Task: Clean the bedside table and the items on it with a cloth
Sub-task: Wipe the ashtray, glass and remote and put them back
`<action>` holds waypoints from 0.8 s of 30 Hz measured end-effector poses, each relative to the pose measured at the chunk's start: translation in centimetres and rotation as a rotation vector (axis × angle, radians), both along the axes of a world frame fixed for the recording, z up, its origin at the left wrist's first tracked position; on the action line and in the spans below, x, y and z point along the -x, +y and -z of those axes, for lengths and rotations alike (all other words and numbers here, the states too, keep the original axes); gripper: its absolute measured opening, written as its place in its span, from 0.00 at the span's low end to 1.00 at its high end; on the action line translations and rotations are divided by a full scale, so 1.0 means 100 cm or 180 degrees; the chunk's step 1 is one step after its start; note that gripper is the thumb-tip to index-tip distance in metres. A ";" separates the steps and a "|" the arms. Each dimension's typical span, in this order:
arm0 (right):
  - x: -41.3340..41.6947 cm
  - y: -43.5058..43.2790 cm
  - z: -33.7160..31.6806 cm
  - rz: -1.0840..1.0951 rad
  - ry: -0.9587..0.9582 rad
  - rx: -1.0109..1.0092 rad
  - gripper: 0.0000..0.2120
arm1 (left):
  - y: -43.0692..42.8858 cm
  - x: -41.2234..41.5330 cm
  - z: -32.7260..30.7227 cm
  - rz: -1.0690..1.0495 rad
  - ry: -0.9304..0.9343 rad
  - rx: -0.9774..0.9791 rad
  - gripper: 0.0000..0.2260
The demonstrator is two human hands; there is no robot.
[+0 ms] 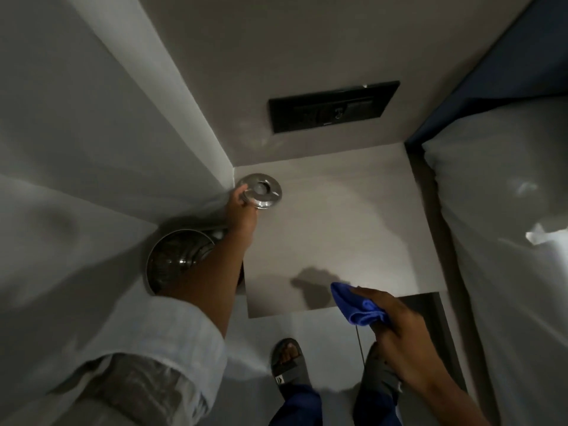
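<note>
Filling the middle of the view, the grey bedside surface [353, 229] is seen set in a wall corner beside the bed [507, 241]. A round steel dish [261, 192] at its far left corner is gripped by the left hand [242, 210] — the right hand [396, 321] is closed around a blue cloth [356, 305] at the near edge.

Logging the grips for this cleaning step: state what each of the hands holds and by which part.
Left hand grips the shiny metal round base by its near-left rim. Right hand holds the bunched blue cloth by its near end.
</note>
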State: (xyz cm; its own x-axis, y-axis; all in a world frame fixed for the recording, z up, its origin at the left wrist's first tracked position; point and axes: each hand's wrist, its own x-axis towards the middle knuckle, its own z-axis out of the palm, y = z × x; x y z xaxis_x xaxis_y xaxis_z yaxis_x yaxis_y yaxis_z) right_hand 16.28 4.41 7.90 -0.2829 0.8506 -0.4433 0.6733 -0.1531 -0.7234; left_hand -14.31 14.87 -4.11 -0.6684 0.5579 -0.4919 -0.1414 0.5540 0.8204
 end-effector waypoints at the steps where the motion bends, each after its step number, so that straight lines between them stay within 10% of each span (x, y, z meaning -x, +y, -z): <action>1: -0.006 -0.001 0.001 0.0021 0.0015 0.0033 0.32 | 0.000 0.000 0.004 0.0270 0.0293 0.0177 0.20; 13: -0.055 0.001 -0.025 0.0973 0.0566 0.0022 0.25 | -0.030 -0.084 -0.043 0.1887 0.1601 0.0213 0.24; 18: -0.101 0.016 -0.044 0.2539 0.1518 0.0850 0.11 | -0.053 -0.227 -0.103 0.2580 0.0368 -0.0464 0.12; 24: -0.191 0.030 -0.077 0.2801 0.1306 0.0180 0.07 | -0.056 -0.361 -0.135 0.3151 -0.0697 -0.0646 0.23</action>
State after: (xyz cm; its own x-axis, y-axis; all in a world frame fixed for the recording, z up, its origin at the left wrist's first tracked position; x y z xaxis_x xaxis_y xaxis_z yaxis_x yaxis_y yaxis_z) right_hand 35.42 7.38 15.62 0.3024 0.8122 -0.4988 -0.0016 -0.5229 -0.8524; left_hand 21.79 9.23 9.39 0.2278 0.8953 -0.3828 0.1449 0.3576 0.9226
